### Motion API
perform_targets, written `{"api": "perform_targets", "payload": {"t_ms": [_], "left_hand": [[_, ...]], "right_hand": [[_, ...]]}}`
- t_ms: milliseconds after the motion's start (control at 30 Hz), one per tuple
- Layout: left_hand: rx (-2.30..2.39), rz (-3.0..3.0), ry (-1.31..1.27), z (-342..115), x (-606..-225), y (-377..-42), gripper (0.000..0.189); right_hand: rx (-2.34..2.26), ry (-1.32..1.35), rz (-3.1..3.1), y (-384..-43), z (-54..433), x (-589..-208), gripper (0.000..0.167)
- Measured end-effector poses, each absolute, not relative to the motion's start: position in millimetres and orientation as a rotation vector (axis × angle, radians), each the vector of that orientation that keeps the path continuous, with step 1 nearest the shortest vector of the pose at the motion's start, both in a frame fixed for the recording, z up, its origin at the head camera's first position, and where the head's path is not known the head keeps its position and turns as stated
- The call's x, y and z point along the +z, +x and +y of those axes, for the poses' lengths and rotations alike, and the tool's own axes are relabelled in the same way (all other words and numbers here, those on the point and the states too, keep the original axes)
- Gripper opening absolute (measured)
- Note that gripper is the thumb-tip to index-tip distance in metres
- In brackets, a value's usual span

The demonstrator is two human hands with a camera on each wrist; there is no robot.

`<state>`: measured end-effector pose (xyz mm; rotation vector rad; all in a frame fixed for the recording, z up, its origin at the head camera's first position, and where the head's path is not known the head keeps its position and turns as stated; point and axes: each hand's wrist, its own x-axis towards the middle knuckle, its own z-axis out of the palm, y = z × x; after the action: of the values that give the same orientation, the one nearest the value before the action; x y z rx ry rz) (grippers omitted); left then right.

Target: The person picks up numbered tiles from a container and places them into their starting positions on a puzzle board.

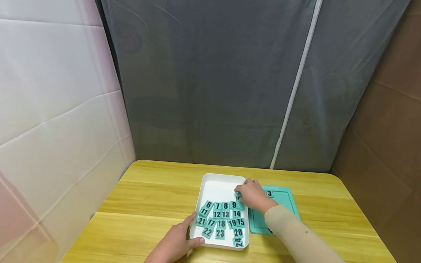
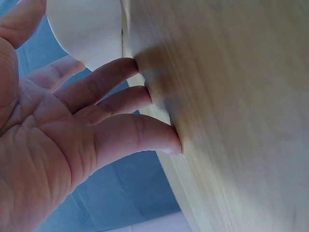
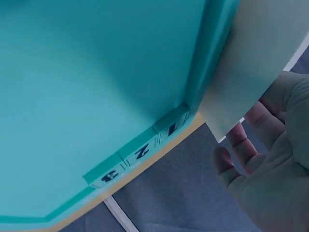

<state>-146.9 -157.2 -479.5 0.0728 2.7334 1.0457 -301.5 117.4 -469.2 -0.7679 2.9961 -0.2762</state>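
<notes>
Head view, tiles (image 1: 225, 206) marked 7, 8, 9 in white tray (image 1: 218, 188), left fingers (image 1: 189, 220) relaxed, grasp of right fingers (image 1: 239, 188) unclear

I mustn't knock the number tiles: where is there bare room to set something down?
The table is bare left of the white tray, beyond the left hand, and right of the teal board. So is the tray's far end. Number tiles crowd its near part; the right hand crosses its right rim.
</notes>
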Motion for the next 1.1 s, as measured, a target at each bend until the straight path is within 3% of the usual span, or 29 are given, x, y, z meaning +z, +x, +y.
{"api": "perform_targets", "payload": {"t_ms": [400, 767, 1100], "left_hand": [[1.058, 2.73, 0.092, -153.9, -479.5, -146.0, 0.099], [1.044, 2.727, 0.095, -151.1, -481.3, -147.6, 0.099], [1.043, 2.735, 0.105, -152.3, -481.2, -148.7, 0.098]], "right_hand": [[-0.422, -0.607, 2.956, -311.2, 116.8, -475.3, 0.034], [-0.454, -0.686, 3.058, -318.0, 123.9, -484.5, 0.028], [-0.22, -0.772, 2.938, -299.2, 125.5, -463.3, 0.041]]}}
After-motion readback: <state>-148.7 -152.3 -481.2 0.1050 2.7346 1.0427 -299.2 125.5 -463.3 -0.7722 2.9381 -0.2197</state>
